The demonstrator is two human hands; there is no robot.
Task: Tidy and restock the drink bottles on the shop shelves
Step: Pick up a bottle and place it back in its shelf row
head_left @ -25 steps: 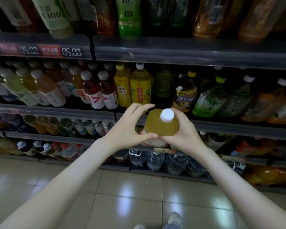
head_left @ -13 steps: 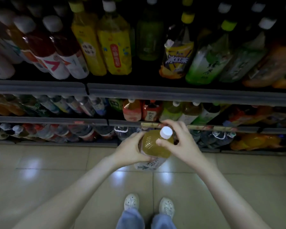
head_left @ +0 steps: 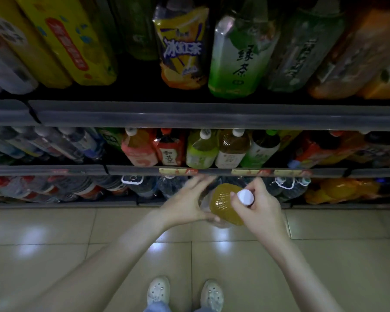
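head view: amber tea bottle [head_left: 225, 204] with white cap [head_left: 245, 197] off shelf, held over floor [head_left: 54, 248], just near of bottom shelf edge [head_left: 77, 203]. left hand [head_left: 185, 204] cups body, thumb under, fingers blurred; right hand [head_left: 260, 207] pinches neck at cap. judgement: bottle not yet shelved; matching amber bottle [head_left: 233, 148] in row beyond, likely its slot. rows look mostly full. readable: 冰红茶 on yellow bottle [head_left: 182, 49], 绿茶 on green bottle [head_left: 241, 59], 和其正 on red bottle [head_left: 169, 152]; price strips [head_left: 178, 171] too blurred.
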